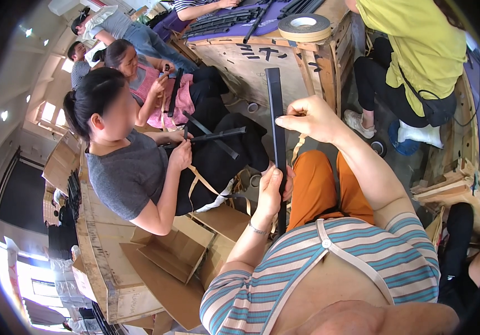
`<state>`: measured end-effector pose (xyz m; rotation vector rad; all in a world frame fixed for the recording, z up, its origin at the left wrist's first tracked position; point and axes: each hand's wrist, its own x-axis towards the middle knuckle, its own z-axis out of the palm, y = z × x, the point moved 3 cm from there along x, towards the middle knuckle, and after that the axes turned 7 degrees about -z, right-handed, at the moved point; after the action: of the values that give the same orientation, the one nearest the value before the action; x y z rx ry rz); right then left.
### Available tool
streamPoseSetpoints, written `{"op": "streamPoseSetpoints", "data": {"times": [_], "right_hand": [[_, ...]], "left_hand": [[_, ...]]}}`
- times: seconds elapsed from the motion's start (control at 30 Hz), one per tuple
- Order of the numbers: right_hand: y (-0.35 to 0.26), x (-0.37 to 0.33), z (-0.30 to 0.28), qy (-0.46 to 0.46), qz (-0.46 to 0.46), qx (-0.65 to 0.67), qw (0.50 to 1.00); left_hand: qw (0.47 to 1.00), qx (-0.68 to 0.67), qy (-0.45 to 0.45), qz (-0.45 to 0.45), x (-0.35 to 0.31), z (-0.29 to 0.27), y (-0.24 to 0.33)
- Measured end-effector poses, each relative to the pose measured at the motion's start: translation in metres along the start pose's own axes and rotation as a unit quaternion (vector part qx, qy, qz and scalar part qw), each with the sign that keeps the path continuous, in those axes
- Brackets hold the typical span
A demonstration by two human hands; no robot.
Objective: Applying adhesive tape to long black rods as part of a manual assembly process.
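Observation:
A long, flat black strip (274,106) stands nearly upright in front of me. My left hand (272,192) is closed around its lower part. Higher up, my right hand (314,120) has its fingers curled, and its thumb tip presses on the strip's right side. Below the right hand hangs a narrow tan ribbon (298,147); I cannot tell whether it is attached to the strip or held by the hand.
To my left, a seated person in grey (125,167) holds crossed black strips (217,135). Beyond sits a person in a pink apron (162,106). A tape roll (305,27) lies on a wooden crate (262,70). An open cardboard box (176,251) stands at lower left.

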<state>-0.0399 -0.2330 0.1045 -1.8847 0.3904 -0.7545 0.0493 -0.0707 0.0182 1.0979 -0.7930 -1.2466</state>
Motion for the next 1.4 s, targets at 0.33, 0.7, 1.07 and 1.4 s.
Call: {"op": "streamPoseSetpoints", "data": {"times": [0.33,0.7,1.07,1.4], "right_hand": [[0.006,-0.002,-0.015,-0.037,0.010,-0.012,0.999],[0.009,-0.005,-0.024,-0.050,0.057,-0.024,0.997],[0.012,-0.010,-0.013,0.017,0.012,0.030,0.999],[-0.032,-0.036,-0.003,0.131,-0.132,0.009,0.982]], "left_hand": [[0.999,-0.034,0.001,0.015,0.012,0.000,-0.005],[0.983,0.111,0.083,0.122,0.016,-0.005,-0.003],[0.962,0.146,0.175,0.152,0.010,-0.001,-0.001],[0.955,0.138,0.248,0.083,0.006,-0.017,0.003]]}}
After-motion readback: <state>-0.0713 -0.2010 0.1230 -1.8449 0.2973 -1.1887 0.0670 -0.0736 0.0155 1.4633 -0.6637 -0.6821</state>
